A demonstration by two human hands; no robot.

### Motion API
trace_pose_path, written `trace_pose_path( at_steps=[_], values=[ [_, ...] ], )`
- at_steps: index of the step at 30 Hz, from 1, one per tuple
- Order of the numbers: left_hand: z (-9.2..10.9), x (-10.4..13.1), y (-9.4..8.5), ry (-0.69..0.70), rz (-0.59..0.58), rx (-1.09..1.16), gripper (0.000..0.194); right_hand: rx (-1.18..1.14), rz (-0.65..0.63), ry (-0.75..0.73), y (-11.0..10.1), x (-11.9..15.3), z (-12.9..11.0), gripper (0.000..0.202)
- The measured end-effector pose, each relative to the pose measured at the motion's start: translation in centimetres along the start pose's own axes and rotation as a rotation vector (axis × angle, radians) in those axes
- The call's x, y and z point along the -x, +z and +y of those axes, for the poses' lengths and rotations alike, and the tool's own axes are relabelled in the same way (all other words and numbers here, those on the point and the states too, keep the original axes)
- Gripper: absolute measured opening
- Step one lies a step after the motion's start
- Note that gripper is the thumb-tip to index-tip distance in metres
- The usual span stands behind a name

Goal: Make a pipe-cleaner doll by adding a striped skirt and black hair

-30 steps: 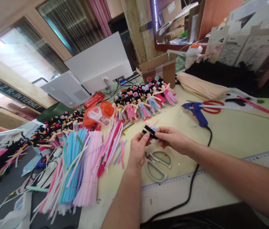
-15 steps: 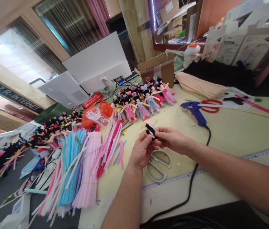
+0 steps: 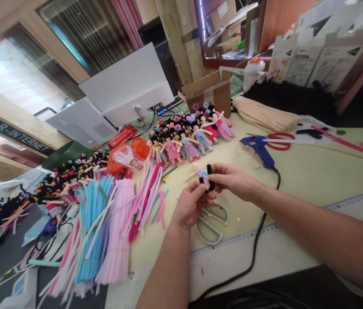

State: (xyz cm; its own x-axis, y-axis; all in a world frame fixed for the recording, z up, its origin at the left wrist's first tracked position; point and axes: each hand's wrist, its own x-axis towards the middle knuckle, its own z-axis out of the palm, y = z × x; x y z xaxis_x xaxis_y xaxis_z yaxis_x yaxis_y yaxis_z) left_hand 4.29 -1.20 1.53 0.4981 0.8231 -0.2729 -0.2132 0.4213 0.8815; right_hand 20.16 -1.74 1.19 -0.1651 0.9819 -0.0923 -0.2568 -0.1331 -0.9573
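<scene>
Above the near part of the table, my left hand (image 3: 189,204) is closed, thumb and fingers pinching a bent black pipe cleaner (image 3: 209,169). My right hand (image 3: 231,181) grips the same fuzzy black piece from the other side. Blue and pink strips of a small pipe cleaner doll (image 3: 203,175) show inside its curve, with beige limbs sticking out to the left. Whether my fingers also hold the doll I cannot tell. Under my hands lie grey-handled scissors (image 3: 210,234), partly covered by the left one.
A blue glue gun (image 3: 260,150) lies to the right, its cord running toward me, beside red-handled scissors (image 3: 281,142). Finished dolls (image 3: 189,143) stand before a cardboard box (image 3: 207,94). Bundled pipe cleaners (image 3: 117,231) lie left. A ruler (image 3: 249,236) crosses the front.
The black pipe cleaner has turned more upright and now curves around the doll's strips, which show more. My right hand has shifted slightly. The whole view has moved a little.
</scene>
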Motion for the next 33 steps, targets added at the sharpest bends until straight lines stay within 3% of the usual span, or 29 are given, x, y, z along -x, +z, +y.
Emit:
trace_pose_path(
  at_steps=[6,19,33],
  values=[
    [0.09,0.04,-0.01,-0.004,-0.033,0.054,0.042,-0.176,-0.05,0.038,-0.5,-0.14,0.3,0.036],
    [0.05,0.03,-0.23,0.041,-0.073,0.091,0.036,-0.246,-0.041,-0.013,-0.43,0.02,-0.08,0.031],
    [-0.09,-0.06,0.09,0.185,-0.069,-0.041,0.03,-0.039,0.078,-0.076,-0.25,0.03,-0.32,0.027]
  ],
)
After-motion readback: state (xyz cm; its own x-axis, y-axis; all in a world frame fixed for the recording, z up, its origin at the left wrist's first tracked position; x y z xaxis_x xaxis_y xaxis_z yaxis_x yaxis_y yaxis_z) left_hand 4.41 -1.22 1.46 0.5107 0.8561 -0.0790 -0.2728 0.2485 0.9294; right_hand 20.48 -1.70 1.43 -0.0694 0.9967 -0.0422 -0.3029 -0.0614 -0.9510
